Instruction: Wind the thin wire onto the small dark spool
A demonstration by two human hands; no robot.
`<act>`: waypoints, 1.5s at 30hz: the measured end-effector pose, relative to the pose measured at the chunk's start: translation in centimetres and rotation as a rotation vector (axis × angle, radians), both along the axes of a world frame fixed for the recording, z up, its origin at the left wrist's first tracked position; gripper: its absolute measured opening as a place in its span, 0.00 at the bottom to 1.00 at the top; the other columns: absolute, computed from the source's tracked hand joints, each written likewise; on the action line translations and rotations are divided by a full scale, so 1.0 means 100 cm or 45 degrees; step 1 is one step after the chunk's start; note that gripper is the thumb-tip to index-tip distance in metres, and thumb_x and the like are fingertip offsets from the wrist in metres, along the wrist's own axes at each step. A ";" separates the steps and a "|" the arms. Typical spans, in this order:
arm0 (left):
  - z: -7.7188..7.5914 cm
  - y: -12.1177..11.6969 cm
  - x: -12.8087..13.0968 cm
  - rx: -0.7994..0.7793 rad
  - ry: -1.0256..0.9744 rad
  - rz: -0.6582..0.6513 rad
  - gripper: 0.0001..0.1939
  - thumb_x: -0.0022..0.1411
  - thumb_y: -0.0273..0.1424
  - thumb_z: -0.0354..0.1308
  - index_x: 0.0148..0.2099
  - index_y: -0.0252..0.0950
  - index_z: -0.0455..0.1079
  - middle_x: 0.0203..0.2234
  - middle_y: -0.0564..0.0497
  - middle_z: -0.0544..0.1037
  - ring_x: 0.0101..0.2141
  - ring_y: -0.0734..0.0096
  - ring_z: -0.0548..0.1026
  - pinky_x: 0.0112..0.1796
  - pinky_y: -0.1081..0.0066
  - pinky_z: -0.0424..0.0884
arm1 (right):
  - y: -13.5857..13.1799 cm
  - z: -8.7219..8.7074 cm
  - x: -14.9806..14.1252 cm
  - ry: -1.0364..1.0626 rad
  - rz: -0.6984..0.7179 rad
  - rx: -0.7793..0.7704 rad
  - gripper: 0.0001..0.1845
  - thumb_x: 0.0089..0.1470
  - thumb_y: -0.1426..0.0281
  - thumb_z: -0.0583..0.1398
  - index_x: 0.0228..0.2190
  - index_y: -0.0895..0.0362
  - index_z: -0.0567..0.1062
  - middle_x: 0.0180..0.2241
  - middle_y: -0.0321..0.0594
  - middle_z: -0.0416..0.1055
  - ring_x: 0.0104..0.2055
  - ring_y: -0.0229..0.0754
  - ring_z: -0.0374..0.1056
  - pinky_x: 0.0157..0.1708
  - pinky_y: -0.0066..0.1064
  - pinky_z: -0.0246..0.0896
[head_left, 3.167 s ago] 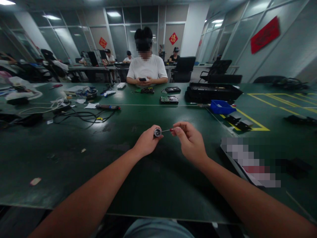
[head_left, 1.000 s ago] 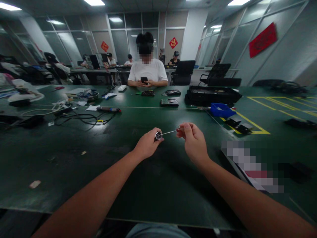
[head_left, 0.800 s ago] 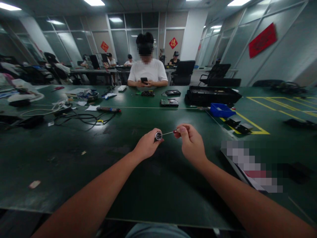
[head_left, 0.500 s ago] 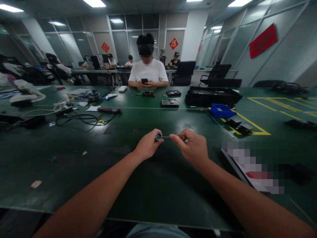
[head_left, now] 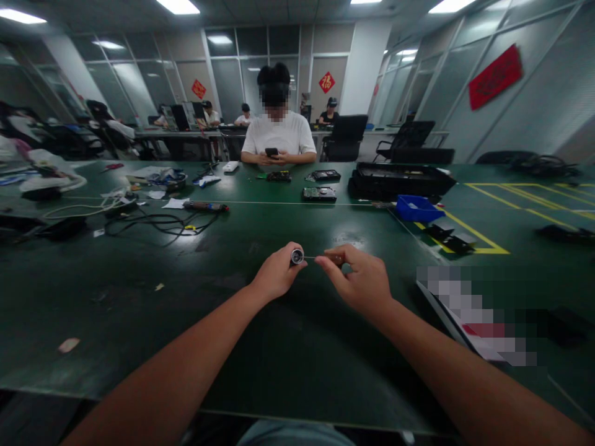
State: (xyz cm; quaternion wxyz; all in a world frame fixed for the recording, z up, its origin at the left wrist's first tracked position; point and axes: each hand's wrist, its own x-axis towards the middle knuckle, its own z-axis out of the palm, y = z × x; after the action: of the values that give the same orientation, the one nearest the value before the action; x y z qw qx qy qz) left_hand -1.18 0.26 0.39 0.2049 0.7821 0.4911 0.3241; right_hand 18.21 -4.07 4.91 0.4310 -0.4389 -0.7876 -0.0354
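Note:
My left hand (head_left: pixel 275 272) is closed round a small dark cylinder with a silvery round rim (head_left: pixel 297 256); its end faces me and most of its body is hidden by the fingers. From the right, my right hand (head_left: pixel 360 272) grips a screwdriver (head_left: pixel 333 257), its reddish handle partly covered by fingers and thumb. The thin shaft points left and reaches the cylinder's rim; whether the tip is inside or just at the edge I cannot tell. Both hands are held above the green table (head_left: pixel 260 371).
Across the table a person (head_left: pixel 277 133) holds a phone. Hard drives (head_left: pixel 319 194), a black tray (head_left: pixel 402 176) and a blue bin (head_left: pixel 418 208) stand ahead. Cables (head_left: pixel 158 223) and a red-tipped tool (head_left: pixel 207 206) lie left; a pale flat item (head_left: pixel 465 316) lies right.
My right hand has turned the screwdriver from slanting up to the right to nearly level, and its thumb has come closer to the cylinder. My left hand has barely moved.

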 end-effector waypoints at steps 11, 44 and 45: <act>0.002 -0.001 -0.001 -0.012 0.019 -0.003 0.09 0.64 0.35 0.56 0.47 0.40 0.65 0.36 0.52 0.75 0.35 0.68 0.72 0.35 0.70 0.63 | -0.001 0.004 0.001 0.001 0.198 -0.180 0.07 0.62 0.71 0.54 0.41 0.56 0.71 0.34 0.40 0.74 0.35 0.41 0.71 0.34 0.32 0.63; 0.010 -0.005 0.004 0.017 0.044 -0.057 0.07 0.64 0.32 0.57 0.44 0.40 0.65 0.36 0.52 0.75 0.37 0.66 0.73 0.36 0.68 0.64 | 0.030 -0.019 0.002 1.153 0.182 -0.571 0.14 0.61 0.58 0.56 0.35 0.55 0.71 0.29 0.37 0.71 0.28 0.38 0.69 0.32 0.34 0.68; 0.010 -0.005 0.004 0.008 0.040 -0.048 0.07 0.64 0.32 0.57 0.44 0.40 0.65 0.36 0.52 0.75 0.37 0.66 0.73 0.36 0.69 0.64 | 0.027 -0.019 0.001 1.094 0.174 -0.527 0.14 0.62 0.58 0.56 0.36 0.55 0.71 0.30 0.37 0.72 0.29 0.39 0.70 0.32 0.34 0.68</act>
State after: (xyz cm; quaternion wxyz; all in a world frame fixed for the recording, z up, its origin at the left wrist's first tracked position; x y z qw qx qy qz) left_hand -0.80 -0.27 1.40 0.2005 0.7970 0.4784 0.3094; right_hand 18.33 -1.37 3.03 0.6225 -0.4374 -0.5559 0.3351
